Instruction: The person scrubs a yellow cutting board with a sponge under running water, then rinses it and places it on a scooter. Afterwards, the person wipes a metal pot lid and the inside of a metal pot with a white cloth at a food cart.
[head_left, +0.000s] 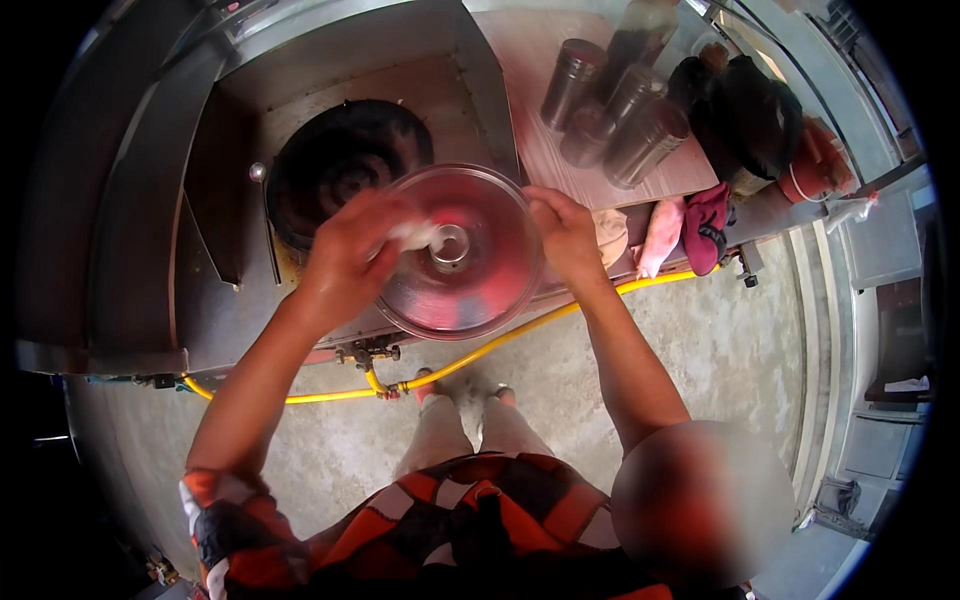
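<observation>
A round, shiny metal pot lid with a ring-shaped centre hangs in front of the stove edge. My right hand grips its right rim between thumb and fingers. On the lid's left side, my left hand pinches a small whitish cloth or wad beside the centre ring; this hand is blurred. Behind the lid lies a round black burner or wok set in the metal stove top; which of the two cannot be told. A thin rod with a round shiny end stands left of it.
Several metal canisters stand on a pale board at the back right. Folded cloths and a red bucket are beyond it. A yellow gas hose with a brass valve runs along the stove's front edge.
</observation>
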